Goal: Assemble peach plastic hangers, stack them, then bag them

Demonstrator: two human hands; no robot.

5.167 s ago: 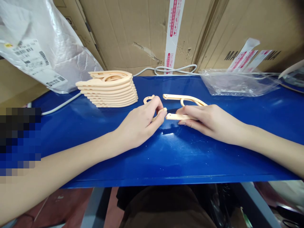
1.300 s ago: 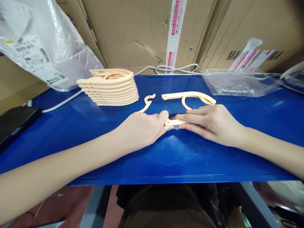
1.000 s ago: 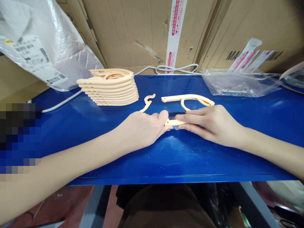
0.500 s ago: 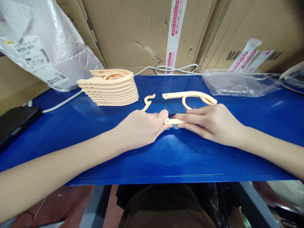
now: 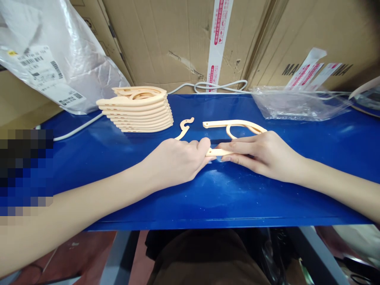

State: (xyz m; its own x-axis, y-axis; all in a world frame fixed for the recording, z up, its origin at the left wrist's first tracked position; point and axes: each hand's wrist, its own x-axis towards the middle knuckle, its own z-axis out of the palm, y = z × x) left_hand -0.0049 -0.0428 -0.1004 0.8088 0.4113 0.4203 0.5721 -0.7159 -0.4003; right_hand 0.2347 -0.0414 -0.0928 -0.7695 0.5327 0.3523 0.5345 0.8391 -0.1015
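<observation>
A cream plastic folding hanger is between my two hands, just above the blue table (image 5: pixel 184 206). Its hook (image 5: pixel 185 127) pokes out behind my left hand (image 5: pixel 181 160), whose fingers and thumb are closed around the part near the pivot. My right hand (image 5: pixel 261 152) pinches the straight bar (image 5: pixel 220 152) between thumb and fingers. Beyond the right fingers a curved arm (image 5: pixel 234 123) with a ring-shaped loop extends to the left; whether it joins the held bar is hidden by the hand. To the left stands a neat stack of folded cream hangers (image 5: pixel 139 114).
Cardboard boxes (image 5: pixel 160 43) wall off the back. A white plastic mailer bag (image 5: pixel 68 59) leans at the back left, and a clear plastic bag (image 5: pixel 299 105) lies back right. A white cable (image 5: pixel 219 85) runs along the rear edge. The far left is pixelated.
The curved arm by my right hand has tilted and dropped slightly, and the right hand has shifted a little with it. The left hand is nearly still. The stack is unchanged.
</observation>
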